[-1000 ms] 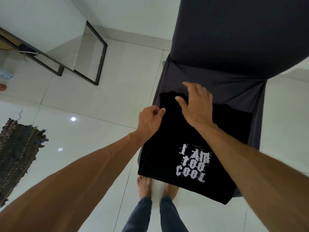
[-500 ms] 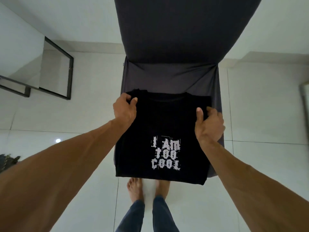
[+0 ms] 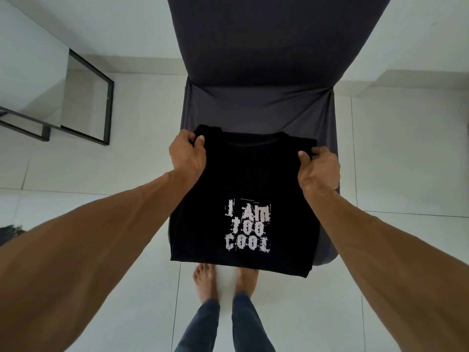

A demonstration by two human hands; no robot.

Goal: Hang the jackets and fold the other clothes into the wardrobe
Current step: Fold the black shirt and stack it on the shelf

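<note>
A black T-shirt (image 3: 248, 179) with the white print "I AM TOO COOL" lies folded narrow on the seat of a chair covered in dark grey cloth (image 3: 256, 107). Its collar points away from me and its lower edge hangs over the seat front. My left hand (image 3: 187, 156) pinches the shirt's upper left corner at the shoulder. My right hand (image 3: 318, 168) grips the upper right corner the same way. The wardrobe is not in view.
The chair's tall grey backrest (image 3: 266, 39) rises straight ahead. A black metal frame with a glass or mirror panel (image 3: 101, 97) stands on the white tile floor at the left. My bare feet (image 3: 220, 283) stand just under the shirt's hanging edge.
My right hand slid from the shirt's middle to its upper right corner and closed on it. The view swung round until the chair and shirt sat square in front of me.
</note>
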